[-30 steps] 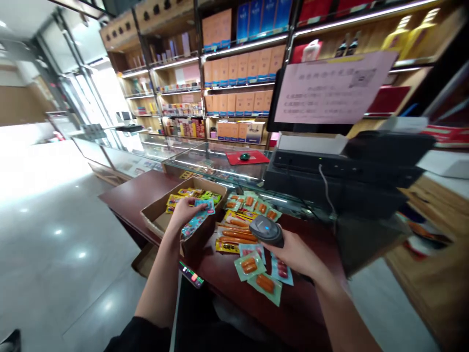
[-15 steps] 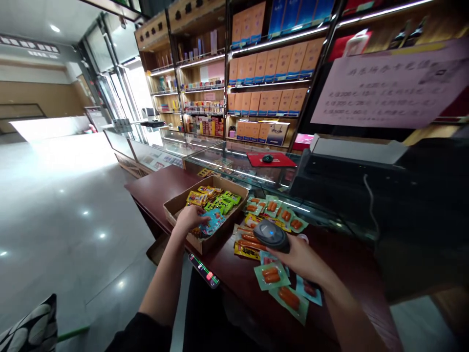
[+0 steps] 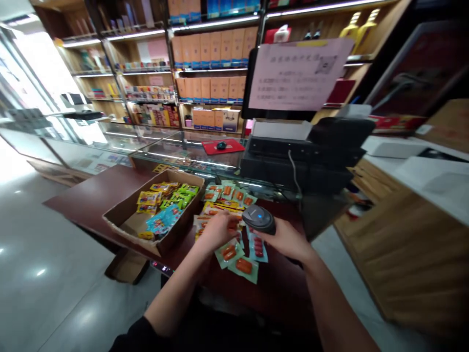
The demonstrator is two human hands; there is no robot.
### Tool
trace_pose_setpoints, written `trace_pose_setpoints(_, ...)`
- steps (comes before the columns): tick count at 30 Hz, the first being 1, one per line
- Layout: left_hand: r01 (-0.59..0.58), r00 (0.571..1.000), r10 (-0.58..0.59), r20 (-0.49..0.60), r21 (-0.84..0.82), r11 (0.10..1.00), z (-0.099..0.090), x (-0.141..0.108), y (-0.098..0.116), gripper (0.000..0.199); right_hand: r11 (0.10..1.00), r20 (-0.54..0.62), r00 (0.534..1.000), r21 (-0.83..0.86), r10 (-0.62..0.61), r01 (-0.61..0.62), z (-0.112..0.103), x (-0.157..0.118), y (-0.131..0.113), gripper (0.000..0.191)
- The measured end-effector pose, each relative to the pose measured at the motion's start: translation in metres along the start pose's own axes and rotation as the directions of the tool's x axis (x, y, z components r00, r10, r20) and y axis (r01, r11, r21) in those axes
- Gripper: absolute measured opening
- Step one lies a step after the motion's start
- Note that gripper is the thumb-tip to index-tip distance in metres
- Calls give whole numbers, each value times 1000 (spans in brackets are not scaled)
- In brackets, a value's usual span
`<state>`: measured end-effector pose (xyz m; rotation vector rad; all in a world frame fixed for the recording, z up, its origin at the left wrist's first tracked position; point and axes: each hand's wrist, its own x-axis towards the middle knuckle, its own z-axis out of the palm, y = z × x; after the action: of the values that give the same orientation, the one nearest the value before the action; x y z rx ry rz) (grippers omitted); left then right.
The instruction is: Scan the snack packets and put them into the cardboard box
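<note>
My right hand (image 3: 291, 239) is wrapped around a dark grey barcode scanner (image 3: 258, 218) with a blue light, held over the sausage packets. Beside it, my left hand (image 3: 219, 231) reaches onto the packets with fingers bent together; what they pinch is partly hidden. Clear packets of orange sausages (image 3: 229, 252) lie around both hands. A packet of dark red sausages (image 3: 258, 248) is just below the scanner. To the left, a cardboard box (image 3: 154, 247) holds yellow packets (image 3: 149, 198), green packets (image 3: 179, 196) and blue packets (image 3: 163, 220).
The dark red table (image 3: 98, 188) meets a glass display counter (image 3: 164, 151). A mouse (image 3: 221, 145) sits on a red mat (image 3: 234, 145). Black checkout equipment (image 3: 278, 164) stands behind the packets. A phone (image 3: 161, 268) lies at the table's near edge, above an open carton (image 3: 126, 266).
My left hand has left the blue packets in the box and moved right onto the sausage packets. The scanner remains in my right hand. My view has turned right.
</note>
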<state>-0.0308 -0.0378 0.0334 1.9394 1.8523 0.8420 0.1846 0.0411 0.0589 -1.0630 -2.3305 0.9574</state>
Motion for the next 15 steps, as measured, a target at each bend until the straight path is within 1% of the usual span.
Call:
trace_pose_setpoints(2,-107,986,105,131,9,994,30,7,16,38,1000,-37,999,1,15,-15,-8,-11,11,42)
trace_pose_setpoints(3,-141,974,133,186,30,990,43,9,22,45,1000,-49,999,5,23,-23,-11,-16,17,42)
trace_pose_setpoints(4,-160,963,141,232,64,985,54,11,28,52,999,-59,998,11,31,-30,-13,-21,22,42)
trace_pose_setpoints(6,-160,948,104,299,168,973,70,13,38,63,999,-76,996,27,39,-38,-17,-30,31,42)
trace_pose_setpoints(9,-129,943,22,332,304,944,80,14,49,72,998,-90,994,46,57,-53,-20,-40,39,43)
trace_pose_setpoints(11,-110,944,-11,329,347,932,83,14,53,73,996,-95,993,56,70,-65,-21,-44,42,43)
trace_pose_setpoints(13,-100,950,-15,312,349,932,86,12,53,70,996,-96,993,64,74,-68,-21,-47,43,41)
trace_pose_setpoints(15,-109,961,22,277,302,947,90,10,49,63,995,-97,992,69,75,-68,-22,-48,44,40)
